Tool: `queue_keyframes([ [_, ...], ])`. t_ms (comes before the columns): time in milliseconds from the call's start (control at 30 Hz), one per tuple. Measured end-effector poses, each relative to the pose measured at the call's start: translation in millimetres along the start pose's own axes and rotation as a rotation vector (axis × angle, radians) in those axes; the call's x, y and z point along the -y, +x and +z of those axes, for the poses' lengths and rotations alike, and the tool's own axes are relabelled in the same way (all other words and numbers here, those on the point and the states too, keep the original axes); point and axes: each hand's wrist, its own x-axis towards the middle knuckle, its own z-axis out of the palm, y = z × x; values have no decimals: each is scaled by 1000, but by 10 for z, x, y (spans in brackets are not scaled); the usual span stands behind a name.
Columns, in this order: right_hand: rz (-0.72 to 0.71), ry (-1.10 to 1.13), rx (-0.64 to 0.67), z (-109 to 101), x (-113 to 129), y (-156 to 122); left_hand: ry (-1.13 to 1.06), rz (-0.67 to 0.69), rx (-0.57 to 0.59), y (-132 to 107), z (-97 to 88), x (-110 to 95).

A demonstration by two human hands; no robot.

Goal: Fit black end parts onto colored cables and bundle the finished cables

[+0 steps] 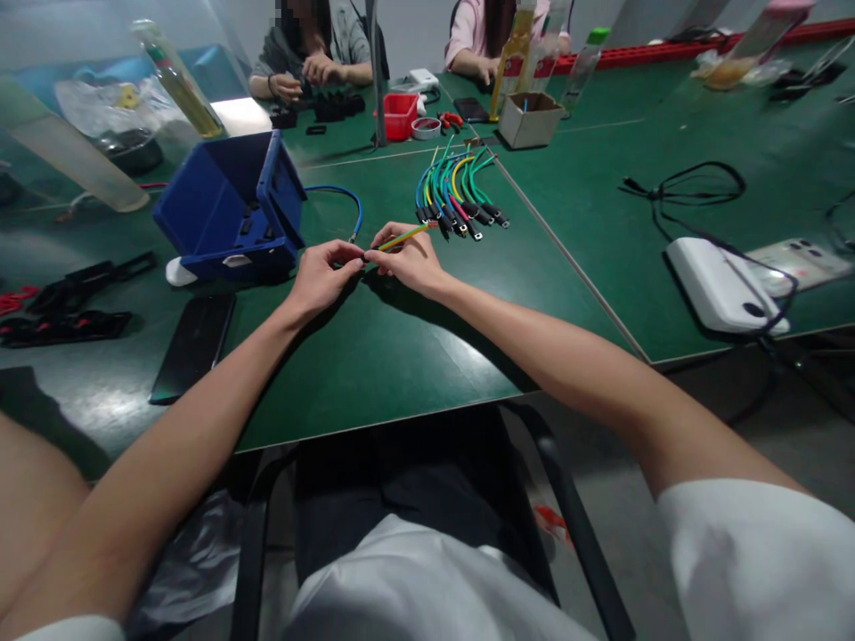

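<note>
My right hand [411, 260] is closed in a pinch around a yellow-green wire [404, 238], whose far end points up to the right. My left hand [321, 278] is also pinched, its fingertips meeting the right hand's at a small dark piece [365, 258] at the wire's near end; the fingers mostly cover it. Just behind the left fingers ends a blue wire [359, 206] that curves from behind the blue bin [220, 200]. Beyond the right hand lies a bundle of blue, green, yellow and red wires [458, 182] with black-sleeved metal terminals. Small black parts [257, 223] lie in the bin.
A black phone [193, 347] and black plastic strips [86, 298] lie left. A white power bank [721, 283] with a cable is right. Farther back are a red box [399, 116], a cardboard box [530, 120], bottles and two people's hands. A metal post [379, 80] rises behind the wires.
</note>
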Motion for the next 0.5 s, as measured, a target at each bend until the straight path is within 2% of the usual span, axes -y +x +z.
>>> queue_keyframes([
  [500,-80,-131,40,3,-67,59,-142,-42,27,-2,-8,35],
])
